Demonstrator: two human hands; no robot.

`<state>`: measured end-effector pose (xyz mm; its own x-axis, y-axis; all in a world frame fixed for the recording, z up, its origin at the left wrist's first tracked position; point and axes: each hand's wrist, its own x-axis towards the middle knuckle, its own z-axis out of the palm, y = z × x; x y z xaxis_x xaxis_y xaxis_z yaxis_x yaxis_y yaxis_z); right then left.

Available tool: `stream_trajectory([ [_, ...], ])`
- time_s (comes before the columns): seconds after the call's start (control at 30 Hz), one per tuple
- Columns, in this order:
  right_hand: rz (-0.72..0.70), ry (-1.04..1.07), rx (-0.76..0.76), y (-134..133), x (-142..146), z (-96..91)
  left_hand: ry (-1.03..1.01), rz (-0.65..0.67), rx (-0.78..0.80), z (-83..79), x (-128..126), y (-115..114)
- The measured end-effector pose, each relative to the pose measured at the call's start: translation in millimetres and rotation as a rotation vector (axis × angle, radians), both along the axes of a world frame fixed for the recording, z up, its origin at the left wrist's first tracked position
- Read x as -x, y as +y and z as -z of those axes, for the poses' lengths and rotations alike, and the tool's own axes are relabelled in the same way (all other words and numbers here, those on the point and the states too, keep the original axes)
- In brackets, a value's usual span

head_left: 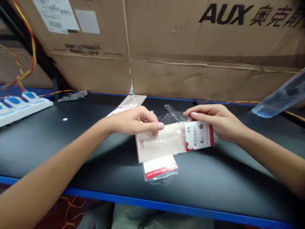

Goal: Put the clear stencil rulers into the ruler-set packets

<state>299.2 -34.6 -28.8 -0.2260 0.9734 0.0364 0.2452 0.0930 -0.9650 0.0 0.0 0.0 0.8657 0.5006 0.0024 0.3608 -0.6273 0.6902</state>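
A flat clear packet with a ruler set [164,148], showing printed ruler marks and a red-and-white label, is held low over the black table between my hands. My left hand [140,122] grips its upper left edge, thumb on top and fingers curled. At its right end, by the label, my right hand [212,119] is closed with thumb and fingers together on the upper edge. Beneath it another clear packet [160,167] shows a red-and-white label and a hanging tab. A transparent ruler-like strip [175,113] with white print sticks out behind. Beyond my left hand lies a similar packet [133,101].
Large cardboard boxes [166,41] stand along the back of the table [100,178]. A white power strip [26,108] with blue sockets sits at left, near red-and-yellow wires [33,47]. A translucent plastic piece [276,98] leans at right. A small white spot [65,119] lies left.
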Motion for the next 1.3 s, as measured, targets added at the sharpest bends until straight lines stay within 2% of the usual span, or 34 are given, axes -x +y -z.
stream_trajectory([
  [0.17,0.081,0.071,-0.016,6.0,-0.8,-1.0,-0.132,-0.139,-0.069,-3.1,0.8,0.5],
  [0.27,0.112,0.104,-0.038,6.0,-0.3,-1.5,-0.211,-0.177,-0.130,-3.4,0.7,-0.4],
  [0.33,0.137,0.096,-0.162,1.7,3.5,-2.9,-0.251,-0.189,-0.176,-3.7,0.1,-2.2],
  [0.43,0.227,-0.001,-0.495,-13.1,15.8,-8.3,-0.308,-0.194,-0.229,-5.6,-0.7,-6.2],
  [0.5,0.287,-0.071,-0.664,-24.8,25.4,-13.2,-0.359,-0.202,-0.265,-7.2,-0.9,-8.6],
  [0.6,0.346,-0.105,-0.755,-34.2,33.1,-18.0,-0.424,-0.231,-0.338,-7.5,-0.4,-9.5],
  [0.67,0.321,-0.113,-0.732,-31.6,30.9,-17.9,-0.438,-0.260,-0.363,-5.7,0.4,-7.9],
  [0.73,0.245,-0.119,-0.629,-23.9,24.5,-15.6,-0.446,-0.290,-0.341,-2.9,1.7,-5.4],
  [0.83,0.100,-0.099,-0.392,-12.1,14.4,-10.3,-0.457,-0.316,-0.225,1.3,3.9,-1.5],
  [0.9,0.027,-0.105,-0.287,-8.2,11.0,-7.1,-0.443,-0.320,-0.119,3.8,5.1,0.8],
  [1.07,-0.097,-0.158,-0.166,-8.8,10.9,-4.3,-0.348,-0.312,0.114,11.7,6.1,9.1],
  [1.3,-0.201,-0.210,-0.081,-7.9,9.0,-6.7,-0.308,-0.308,0.243,15.6,1.1,8.2],
])
